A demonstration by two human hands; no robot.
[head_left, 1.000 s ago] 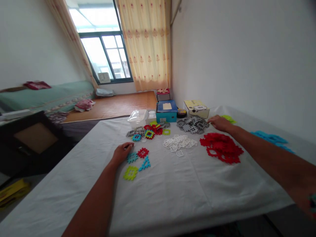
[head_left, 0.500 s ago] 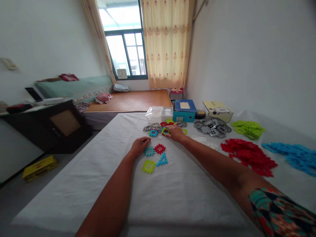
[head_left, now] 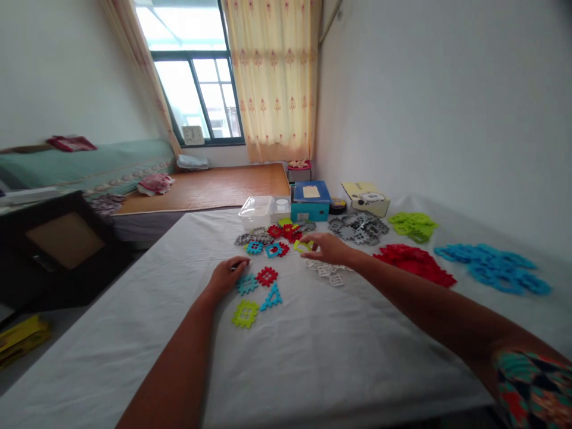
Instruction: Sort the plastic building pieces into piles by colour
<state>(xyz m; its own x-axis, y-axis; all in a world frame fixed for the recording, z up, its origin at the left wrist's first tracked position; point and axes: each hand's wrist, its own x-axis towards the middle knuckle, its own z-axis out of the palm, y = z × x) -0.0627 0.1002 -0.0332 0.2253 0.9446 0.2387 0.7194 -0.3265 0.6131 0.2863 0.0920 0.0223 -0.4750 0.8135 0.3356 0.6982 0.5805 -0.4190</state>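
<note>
My right hand (head_left: 325,248) is above the table, its thumb and fingers closed on the edge of a lime-green interlocking plastic piece (head_left: 302,245). My left hand (head_left: 227,275) rests on the cloth with curled fingers, and what they hold, if anything, is hidden. Beside it lie a teal square piece (head_left: 247,285), a red toothed piece (head_left: 267,276), a blue triangular piece (head_left: 272,297) and a lime square piece (head_left: 245,314). Farther back, a blue piece (head_left: 274,249) with red showing through it lies near another blue piece (head_left: 254,247) and several red pieces (head_left: 290,231).
Piles of grey (head_left: 358,227), lime (head_left: 413,226), red (head_left: 415,264) and blue pieces (head_left: 494,266) lie to the right. White pieces (head_left: 330,274) are under my right forearm. A clear container (head_left: 256,211), a blue box (head_left: 310,201) and a yellow box (head_left: 366,198) stand at the back.
My right hand has moved right, away from the red and blue pieces, with the lime piece at its fingertips. My left hand stays beside the teal piece. The view has turned right.
</note>
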